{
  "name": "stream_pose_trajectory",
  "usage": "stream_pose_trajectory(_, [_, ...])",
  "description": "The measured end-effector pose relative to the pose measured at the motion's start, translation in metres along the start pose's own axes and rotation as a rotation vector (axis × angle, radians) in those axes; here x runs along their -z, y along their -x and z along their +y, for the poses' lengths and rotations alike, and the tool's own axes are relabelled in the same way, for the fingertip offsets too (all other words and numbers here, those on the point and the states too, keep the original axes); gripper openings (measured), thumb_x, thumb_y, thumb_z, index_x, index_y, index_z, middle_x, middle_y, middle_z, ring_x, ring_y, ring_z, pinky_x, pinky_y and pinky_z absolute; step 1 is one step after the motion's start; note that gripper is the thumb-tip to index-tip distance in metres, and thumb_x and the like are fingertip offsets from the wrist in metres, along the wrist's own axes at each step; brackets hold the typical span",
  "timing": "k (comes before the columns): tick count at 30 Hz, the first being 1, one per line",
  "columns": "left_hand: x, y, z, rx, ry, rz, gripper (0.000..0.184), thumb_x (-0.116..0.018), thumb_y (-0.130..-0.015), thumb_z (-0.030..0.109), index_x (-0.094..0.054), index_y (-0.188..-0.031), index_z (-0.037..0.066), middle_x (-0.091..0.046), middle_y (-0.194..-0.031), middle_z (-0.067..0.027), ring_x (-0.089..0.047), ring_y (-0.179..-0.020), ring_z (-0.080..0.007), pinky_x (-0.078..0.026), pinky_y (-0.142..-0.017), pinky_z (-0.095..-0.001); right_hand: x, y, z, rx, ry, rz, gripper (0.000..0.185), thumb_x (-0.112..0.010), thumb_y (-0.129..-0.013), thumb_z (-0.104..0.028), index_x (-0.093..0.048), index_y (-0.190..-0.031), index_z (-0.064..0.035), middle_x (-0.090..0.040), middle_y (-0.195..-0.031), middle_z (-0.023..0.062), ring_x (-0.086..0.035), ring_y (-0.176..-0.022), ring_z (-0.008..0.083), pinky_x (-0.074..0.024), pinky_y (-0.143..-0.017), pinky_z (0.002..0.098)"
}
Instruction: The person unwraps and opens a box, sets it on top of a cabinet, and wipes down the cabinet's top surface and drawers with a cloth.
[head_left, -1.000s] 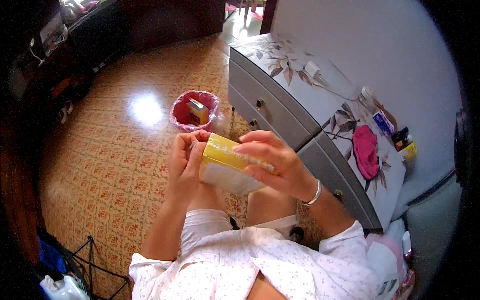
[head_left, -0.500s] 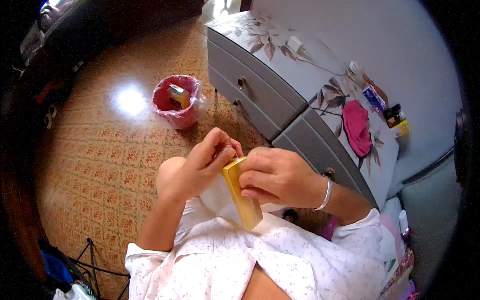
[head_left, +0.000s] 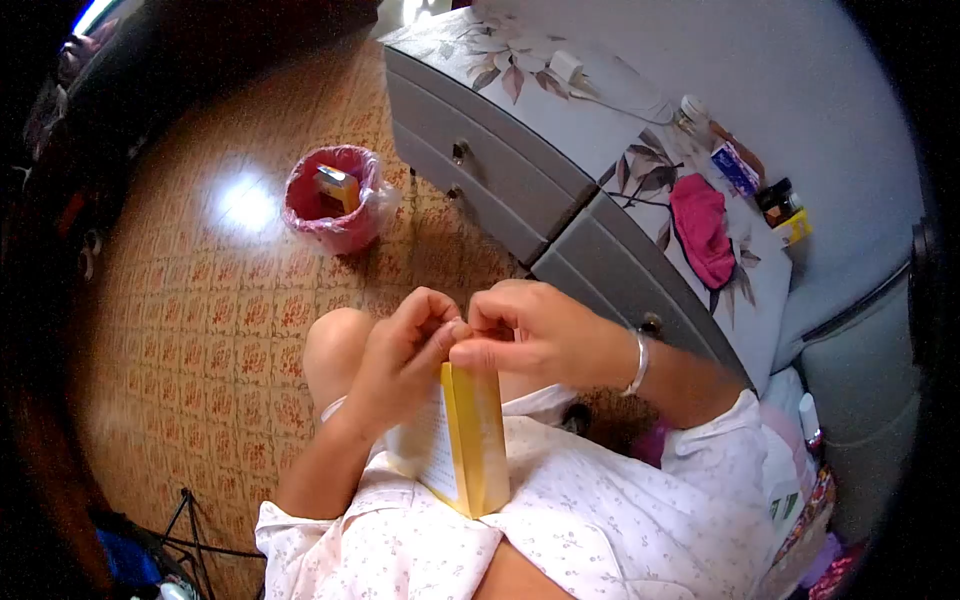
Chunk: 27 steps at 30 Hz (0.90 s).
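The left hand and right hand meet at the top end of the yellow box, fingers curled narrow — I cannot tell what they pinch. The box stands nearly upright before the patterned shirt. Beyond, 1 pink bin sits on the floor near the grey drawers.

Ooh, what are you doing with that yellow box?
A person has both hands at the top of a yellow box, which stands nearly upright by their lap. The left hand and right hand meet there with fingers bent; they hide the top, so I can't tell what they pinch. On the floor ahead, a pink bin holds another small box.
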<state>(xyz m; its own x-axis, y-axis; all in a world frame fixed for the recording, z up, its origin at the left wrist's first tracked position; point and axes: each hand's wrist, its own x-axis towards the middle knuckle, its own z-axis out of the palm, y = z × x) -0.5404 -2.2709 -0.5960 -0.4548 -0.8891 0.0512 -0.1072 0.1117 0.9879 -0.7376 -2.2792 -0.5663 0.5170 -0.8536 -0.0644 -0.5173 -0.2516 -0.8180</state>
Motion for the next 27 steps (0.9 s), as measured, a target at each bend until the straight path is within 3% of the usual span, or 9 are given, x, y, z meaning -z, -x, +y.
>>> stream_pose_trajectory(2, [-0.003, 0.001, -0.006, -0.059, 0.006, 0.089, 0.01, -0.058, -0.092, 0.014, -0.055, -0.092, 0.004, -0.054, -0.071, -0.0007, -0.051, -0.062, -0.0099, -0.042, -0.058, -0.0238, 0.002, -0.01, 0.006, -0.227, -0.316, -0.25, 0.035, -0.064, -0.088, -0.036, -0.062, -0.08, -0.0017, -0.06, -0.063, 0.0045, -0.057, -0.057, 0.0115, -0.0458, -0.054, 0.029])
stream_pose_trajectory(4, [-0.001, 0.002, -0.008, -0.128, 0.013, 0.185, 0.014, -0.062, -0.088, 0.018, -0.059, -0.084, 0.005, -0.056, -0.059, -0.0036, -0.054, -0.049, -0.0157, -0.043, -0.05, -0.0281, 0.0, -0.013, 0.002, -0.221, -0.313, -0.253, 0.031, -0.064, -0.086, -0.033, -0.063, -0.079, -0.0026, -0.06, -0.063, 0.0032, -0.058, -0.057, 0.0101, -0.0461, -0.053, 0.0283])
stream_pose_trajectory(7, [0.006, 0.005, -0.013, -0.14, -0.154, 0.085, 0.016, -0.058, -0.093, 0.02, -0.057, -0.092, 0.004, -0.059, -0.07, -0.0049, -0.057, -0.062, -0.0127, -0.045, -0.06, -0.0267, 0.0, -0.016, -0.007, -0.228, -0.249, -0.27, 0.026, -0.064, -0.084, -0.027, -0.062, -0.076, -0.0031, -0.061, -0.063, 0.0036, -0.06, -0.056, 0.01, -0.0471, -0.052, 0.0284])
stream_pose_trajectory(10, [0.011, 0.003, -0.01, 0.183, 0.007, -0.235, 0.029, -0.041, -0.102, 0.028, -0.047, -0.112, 0.002, -0.058, -0.1, -0.007, -0.053, -0.092, -0.0126, -0.043, -0.081, -0.0269, 0.001, -0.018, -0.013, -0.185, -0.091, -0.249, 0.024, -0.063, -0.081, -0.024, -0.061, -0.074, -0.0014, -0.062, -0.062, 0.0073, -0.061, -0.055, 0.0124, -0.0485, -0.053, 0.0297])
stream_pose_trajectory(13, [0.005, 0.004, -0.023, 0.045, 0.023, -0.165, 0.029, -0.044, -0.1, 0.03, -0.048, -0.109, 0.004, -0.063, -0.091, -0.0126, -0.063, -0.08, -0.0221, -0.048, -0.071, -0.0316, 0.003, -0.019, -0.016, -0.071, 0.05, -0.203, 0.025, -0.062, -0.08, -0.023, -0.06, -0.074, 0.0012, -0.062, -0.062, 0.0122, -0.063, -0.055, 0.0153, -0.0502, -0.055, 0.0302])
stream_pose_trajectory(16, [-0.007, 0.01, -0.027, 0.02, 0.151, -0.033, 0.029, -0.047, -0.099, 0.025, -0.046, -0.116, 0.003, -0.063, -0.09, -0.0112, -0.062, -0.082, -0.0177, -0.048, -0.072, -0.0292, 0.001, -0.021, -0.014, 0.119, 0.109, -0.111, 0.023, -0.063, -0.079, -0.019, -0.058, -0.072, 0.0022, -0.061, -0.059, 0.0109, -0.064, -0.055, 0.0141, -0.0504, -0.053, 0.0296])
stream_pose_trajectory(18, [-0.01, 0.012, -0.027, 0.004, 0.248, 0.035, 0.03, -0.047, -0.099, 0.023, -0.044, -0.12, 0.002, -0.063, -0.09, -0.011, -0.062, -0.082, -0.0158, -0.048, -0.072, -0.0282, 0.003, -0.023, -0.014, -0.121, -0.17, -0.206, 0.021, -0.064, -0.08, -0.014, -0.056, -0.07, 0.0026, -0.06, -0.058, 0.0096, -0.063, -0.053, 0.013, -0.0499, -0.049, 0.028])
stream_pose_trajectory(21, [-0.013, 0.012, -0.018, -0.029, 0.376, 0.097, 0.034, -0.045, -0.098, 0.015, -0.039, -0.128, 0.003, -0.062, -0.089, -0.01, -0.06, -0.08, -0.0122, -0.047, -0.07, -0.0259, 0.005, -0.028, -0.012, -0.225, -0.363, -0.248, 0.019, -0.062, -0.081, -0.01, -0.055, -0.068, 0.0023, -0.06, -0.059, 0.0084, -0.062, -0.052, 0.0122, -0.0494, -0.046, 0.0257])
stream_pose_trajectory(27, [-0.003, 0.027, -0.014, 0.007, 0.52, 0.153, 0.039, -0.038, -0.097, 0.015, -0.034, -0.135, 0.007, -0.062, -0.089, -0.0077, -0.057, -0.075, -0.0081, -0.045, -0.068, -0.0209, 0.007, -0.019, 0.028, -0.195, -0.447, -0.041, 0.017, -0.06, -0.085, -0.011, -0.056, -0.073, -0.0003, -0.059, -0.061, 0.0028, -0.06, -0.051, 0.0091, -0.0483, -0.045, 0.0238])
